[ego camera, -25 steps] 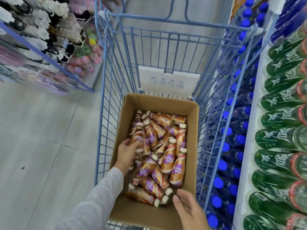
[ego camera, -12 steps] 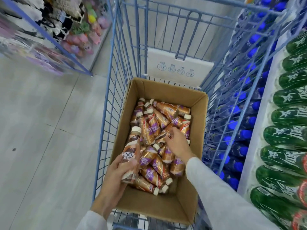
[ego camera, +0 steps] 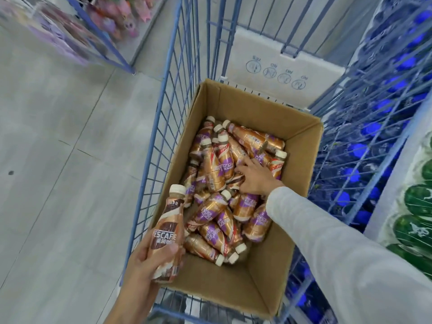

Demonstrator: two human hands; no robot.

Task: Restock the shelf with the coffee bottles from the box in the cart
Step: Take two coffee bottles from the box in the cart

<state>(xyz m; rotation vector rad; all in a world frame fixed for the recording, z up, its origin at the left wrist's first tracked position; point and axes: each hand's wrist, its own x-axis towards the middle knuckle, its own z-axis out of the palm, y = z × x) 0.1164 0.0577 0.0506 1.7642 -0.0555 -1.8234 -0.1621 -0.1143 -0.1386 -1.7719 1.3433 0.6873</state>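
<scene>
A blue wire cart [ego camera: 163, 118] fills the centre of the frame. It holds an open cardboard box [ego camera: 278, 258] with coffee bottles [ego camera: 210, 212] heaped loose inside. At lower left, the left hand [ego camera: 147, 263] wraps its fingers round a single bottle [ego camera: 167, 230], held upright over the box's left wall. At centre right, the right hand [ego camera: 253, 178] lies on the heap, fingers spread; whether it grips a bottle is unclear.

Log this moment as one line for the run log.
left hand: holds one coffee bottle clear of the pile | right hand: spread on bottles in box | box: in cart, many bottles inside
</scene>
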